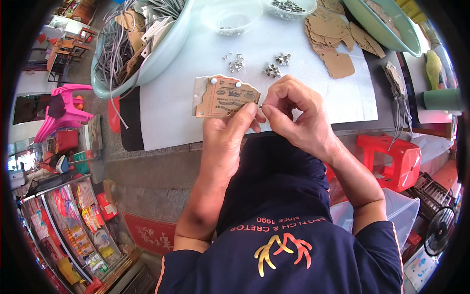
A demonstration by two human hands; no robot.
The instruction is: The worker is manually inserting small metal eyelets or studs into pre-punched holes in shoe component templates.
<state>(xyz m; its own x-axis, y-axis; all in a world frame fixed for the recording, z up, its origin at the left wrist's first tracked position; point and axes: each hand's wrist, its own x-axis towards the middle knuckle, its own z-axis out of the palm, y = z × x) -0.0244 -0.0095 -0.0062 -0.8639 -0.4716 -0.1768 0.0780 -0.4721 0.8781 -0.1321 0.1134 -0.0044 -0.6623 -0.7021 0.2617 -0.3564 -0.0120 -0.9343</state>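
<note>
My left hand (226, 133) grips a brown printed cardboard tag (230, 97) by its lower right part, thumb on top. The tag has a wavy upper edge, a clear layer showing at its left, and pale round studs along the top. Close beside its right edge, my right hand (302, 113) is closed in a pinch at thumb and forefinger. Whatever sits between those fingertips is too small to name. Beyond the hands, small silvery metal pieces (272, 71) lie in little heaps, with a further scatter of metal bits (237, 65) to the left.
A white sheet (171, 115) covers the dark tabletop. At far left stands a green basin (164, 68) of grey cords and tags. Clear bowls (232, 30) hold metal bits at the back. Stacked brown cards (338, 64) lie right, near another green basin (409, 41). A red stool (409, 161) stands right.
</note>
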